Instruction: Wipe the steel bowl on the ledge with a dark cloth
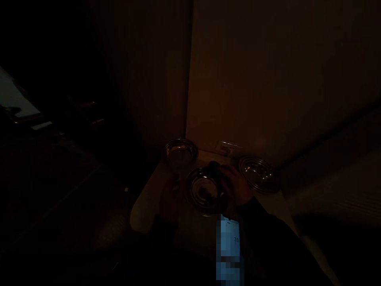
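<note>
- Dimly lit, a round metal dish (pixel 205 190) sits at the middle of a small table (pixel 143 210) between a person's two hands, its broad face turned up toward the camera; its circular outline gives it no clear long axis

- Just right of the central dish, the right hand (pixel 238 186) reaches in from the near right, fingers bent toward the rim and a small dark object (pixel 214 165); whether the hand grips either one, and how far it is open, cannot be told in the gloom

- At left, the left hand (pixel 169 196) is near the same dish, its fingers pointing roughly toward the far side; shadow hides its opening and anything it may hold

- Near the far left corner, a second round dish (pixel 180 155) faces up, its contents too dark to read

- At far right, a third round dish (pixel 254 173) carries ringed edges and several small bright spots inside, either little items or reflections

- Shiny, curved metal picks up thin arcs of light, with concentric rings marking the central dish, while the tabletop looks pale and smooth with a rounded near left corner

- On the near side, a lit rectangular screen (pixel 230 246) glows pale blue, its long axis running near to far, partly masked by coarse blocks

- Beyond the table, a rectangular plate (pixel 228 147) shows low on a brownish wall (pixel 253 79)
</note>
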Demonstrator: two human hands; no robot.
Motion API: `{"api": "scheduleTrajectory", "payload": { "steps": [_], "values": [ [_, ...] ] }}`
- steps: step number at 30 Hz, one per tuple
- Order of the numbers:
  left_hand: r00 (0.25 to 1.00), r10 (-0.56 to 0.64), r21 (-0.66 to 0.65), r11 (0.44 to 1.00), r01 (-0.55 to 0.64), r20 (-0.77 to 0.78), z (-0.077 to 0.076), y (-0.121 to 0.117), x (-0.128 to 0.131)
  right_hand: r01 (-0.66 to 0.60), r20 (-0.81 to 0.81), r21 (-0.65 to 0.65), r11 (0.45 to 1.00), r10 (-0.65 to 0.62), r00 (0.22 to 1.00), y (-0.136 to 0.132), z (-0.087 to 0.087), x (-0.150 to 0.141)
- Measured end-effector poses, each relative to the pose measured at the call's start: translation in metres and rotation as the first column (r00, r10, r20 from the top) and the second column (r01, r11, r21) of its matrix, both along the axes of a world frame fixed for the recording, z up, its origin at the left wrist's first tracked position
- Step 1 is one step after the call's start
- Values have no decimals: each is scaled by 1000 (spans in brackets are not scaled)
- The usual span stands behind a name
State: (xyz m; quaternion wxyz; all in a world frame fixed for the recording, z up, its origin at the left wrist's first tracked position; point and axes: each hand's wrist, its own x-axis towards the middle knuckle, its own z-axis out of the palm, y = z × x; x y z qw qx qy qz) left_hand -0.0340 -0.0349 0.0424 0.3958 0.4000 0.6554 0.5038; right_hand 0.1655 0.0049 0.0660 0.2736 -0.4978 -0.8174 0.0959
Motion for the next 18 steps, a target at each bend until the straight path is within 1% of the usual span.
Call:
{"api": "scheduleTrajectory", "payload": {
  "steps": [1,2,3,4,6,7,9,11,12,13,14,16,17,18],
  "values": [
    [1000,29,-66,997,-29,5,-8,-3,-6,27,136,13,1000,-28,990,5,-2,-2],
    [999,3,-152,988,2,34,-16,-7,-10,41,272,0,999,-39,962,10,-7,-6],
    [994,-54,-195,978,71,90,-24,-10,-12,49,389,-33,998,-32,921,14,-13,-11],
    [976,-132,-204,965,166,172,-32,-13,-12,58,476,-77,995,-15,879,18,-20,-18],
    [932,-185,-218,941,259,311,-43,-17,-7,89,556,-144,986,6,831,22,-36,-31],
    [913,-191,-205,938,278,361,-47,-18,-4,98,562,-160,982,9,827,23,-43,-36],
    [894,-159,-181,950,254,420,-53,-18,2,77,544,-181,980,35,839,21,-51,-44],
    [891,-124,-155,966,209,436,-57,-16,5,-16,492,-218,976,125,861,16,-53,-47],
    [895,-121,-145,969,200,429,-59,-15,6,-90,449,-252,963,199,871,13,-52,-48],
    [908,-111,-142,973,183,404,-60,-14,6,-177,390,-289,941,285,876,9,-51,-49],
    [924,-100,-140,977,162,369,-62,-13,5,-274,320,-322,906,376,870,6,-49,-50],
    [946,-85,-139,981,134,312,-63,-13,4,-430,200,-358,829,518,832,2,-48,-53],
    [950,-85,-144,981,133,302,-62,-13,3,-458,177,-370,808,546,819,3,-48,-54],
    [947,-97,-153,977,149,305,-61,-13,3,-440,192,-378,814,534,823,4,-47,-55]
  ]
}}
